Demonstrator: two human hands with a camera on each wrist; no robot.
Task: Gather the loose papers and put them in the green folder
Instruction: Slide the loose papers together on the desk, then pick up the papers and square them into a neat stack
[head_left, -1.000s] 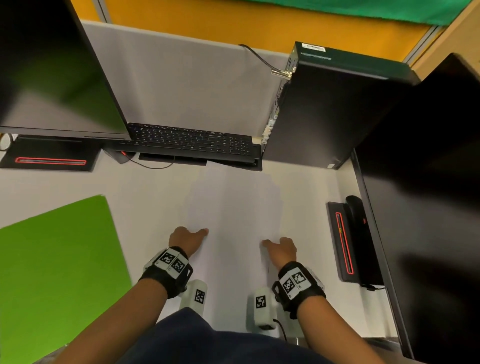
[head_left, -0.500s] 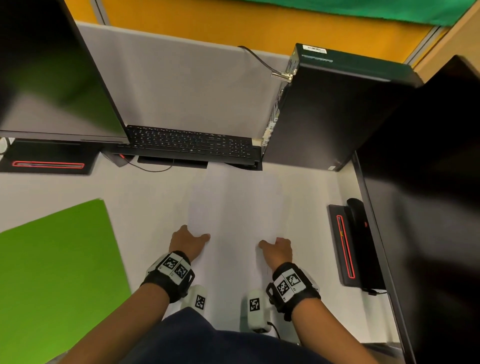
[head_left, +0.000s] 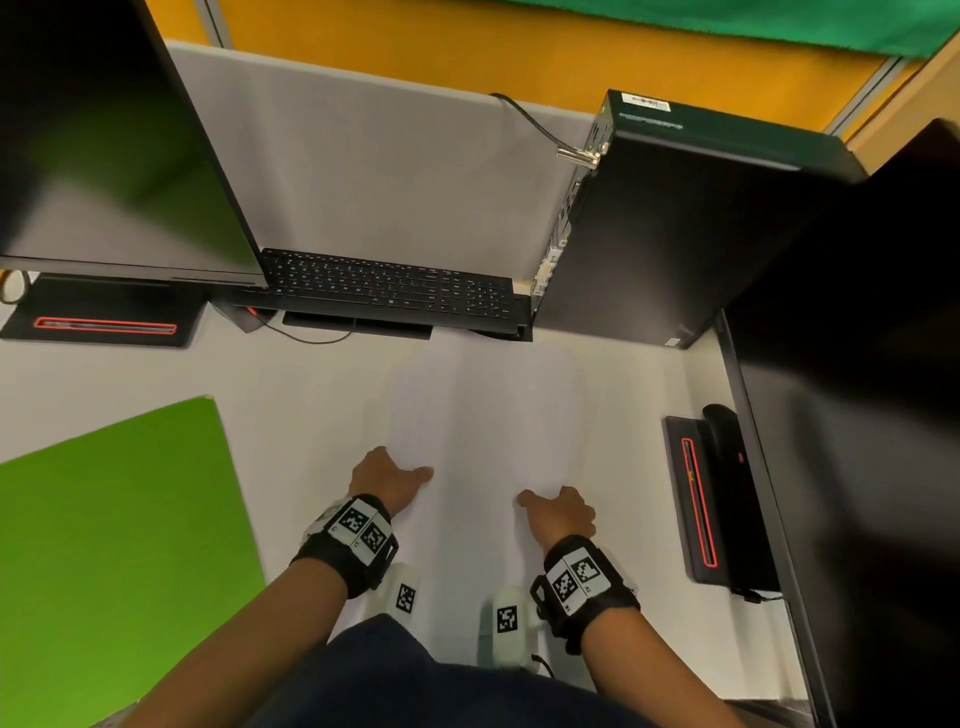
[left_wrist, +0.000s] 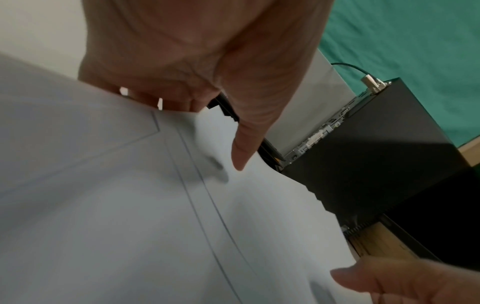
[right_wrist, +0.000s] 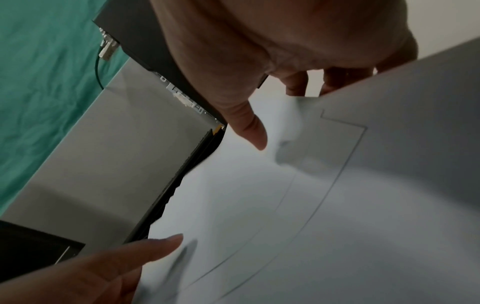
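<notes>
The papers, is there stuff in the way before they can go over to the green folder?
Nothing visible: only bare desk lies between the papers and the green folder on their left.

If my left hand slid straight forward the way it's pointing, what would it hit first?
Probably the keyboard. The left hand holds the papers and points up the desk toward it; only papers lie between, though depth is unclear.

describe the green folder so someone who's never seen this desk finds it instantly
Start at the big dark monitor at the desk's far left. On the white desktop in front of it, toward the person's left, lies the green folder, flat, apart from the white papers both hands hold. It is the only bright green thing on the desk.
</notes>
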